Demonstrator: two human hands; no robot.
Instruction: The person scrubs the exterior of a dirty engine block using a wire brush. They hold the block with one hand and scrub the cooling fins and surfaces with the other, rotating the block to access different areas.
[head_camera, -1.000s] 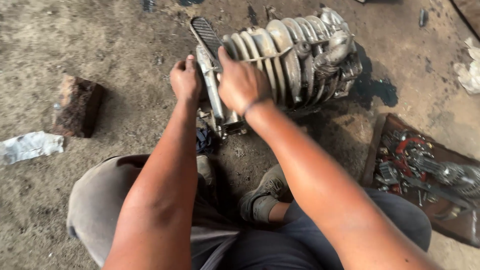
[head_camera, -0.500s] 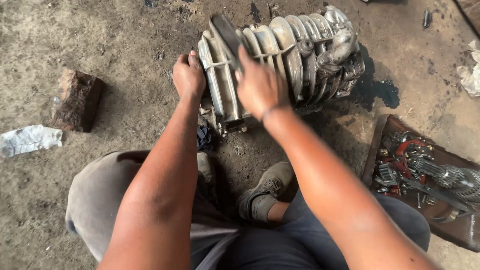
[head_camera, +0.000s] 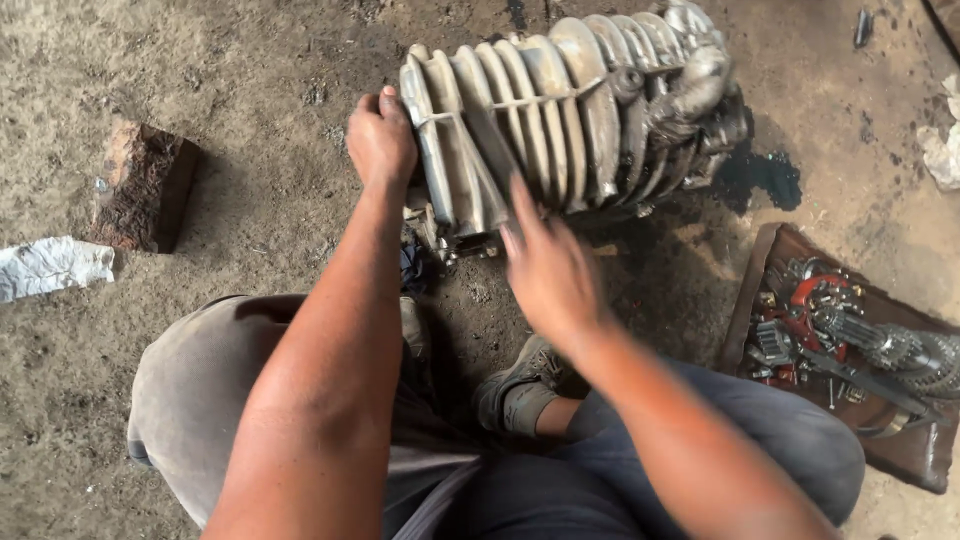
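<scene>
- The left hand (head_camera: 380, 135) has its fingers curled shut around the near-left edge of the finned engine casing (head_camera: 560, 120), knuckles up, gripping the outermost fin.
- The right hand (head_camera: 548, 262) is off the metal, its fingers spread loosely and pointing far-left towards the casing's lower fins, just beside them; whether a fingertip touches cannot be told, as the hand is blurred.
- Half a second ago the right hand lay flat on top of the fins; now it has slid down and back towards the person, clear of the top.
- The left hand has kept its grip at the same edge across the frames.
- The casing has turned since a second ago: the narrow end plate then faced up, and now the broad ribbed side shows.
- Both forearms reach forward from the bottom of the view, the left nearly straight, the right angled in from the right over a raised knee.
- The casing lies on the dirt floor (head_camera: 250, 70) at centre far, with a dark oil patch (head_camera: 765, 175) on its right.
- A shoe (head_camera: 520, 385) sits near, below the casing.
- A brick (head_camera: 145, 185) and a crumpled white wrapper (head_camera: 50, 265) lie at the left.
- A wooden board (head_camera: 770, 250) with gears and red parts lies at the right.
</scene>
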